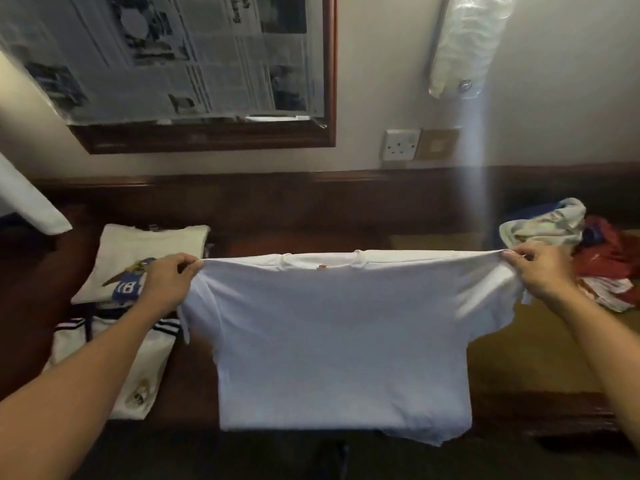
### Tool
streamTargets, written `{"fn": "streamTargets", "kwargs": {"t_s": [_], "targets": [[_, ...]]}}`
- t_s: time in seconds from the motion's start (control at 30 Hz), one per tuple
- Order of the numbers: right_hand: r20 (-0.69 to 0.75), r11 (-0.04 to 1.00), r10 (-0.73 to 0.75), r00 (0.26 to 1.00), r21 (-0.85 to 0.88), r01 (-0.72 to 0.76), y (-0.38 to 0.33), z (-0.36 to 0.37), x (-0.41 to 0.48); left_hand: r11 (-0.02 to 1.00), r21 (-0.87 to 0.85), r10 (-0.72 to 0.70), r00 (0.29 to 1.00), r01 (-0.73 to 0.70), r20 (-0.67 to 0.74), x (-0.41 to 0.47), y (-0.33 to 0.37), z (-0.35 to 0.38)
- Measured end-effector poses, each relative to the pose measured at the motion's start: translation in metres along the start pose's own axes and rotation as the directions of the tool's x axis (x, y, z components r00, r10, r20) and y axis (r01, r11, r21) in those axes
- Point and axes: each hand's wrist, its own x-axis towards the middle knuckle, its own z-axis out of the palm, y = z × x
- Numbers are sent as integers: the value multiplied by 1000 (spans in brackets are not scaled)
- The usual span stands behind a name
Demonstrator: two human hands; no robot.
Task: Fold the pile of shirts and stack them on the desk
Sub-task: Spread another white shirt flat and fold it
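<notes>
**White shirt held spread above the desk**

Left hand: fingers and thumb pinch one shoulder seam of the white shirt. Right hand: same pinch on the other shoulder. Both arms out, top edge pulled taut between them.

The shirt hangs flat in front of me over the dark wooden desk, hem low, near the front edge. Thin, smooth cloth, short sleeves drooping at each side, ribbed round collar. A small red label sits inside the collar; its writing is too small to read.

Left on the desk: a cream folded shirt with a blue print, a white "8" readable in it. Nearer me, a white striped shirt, dark bands at the sleeve, a round crest low down, blurred.

Right on the desk: a crumpled pile of white, red and blue cloth, just beside my right hand.

Wall behind: a wooden frame covered with newspaper, print too blurred to read; a white socket.
</notes>
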Motion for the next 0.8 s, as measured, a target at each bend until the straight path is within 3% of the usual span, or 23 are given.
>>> {"fn": "streamTargets", "kwargs": {"t_s": [0.3,0.63,0.8], "targets": [[55,993,114,992,-21,-113,4,30,62,998,6,-69,996,68,50,73,1,46],[104,988,146,984,-63,-140,9,79,172,993,43,-114,994,113,1,163,10,107],[206,963,171,964,-242,-119,41,131,207,985,105,-145,988,138,61,197,-2,180]]}}
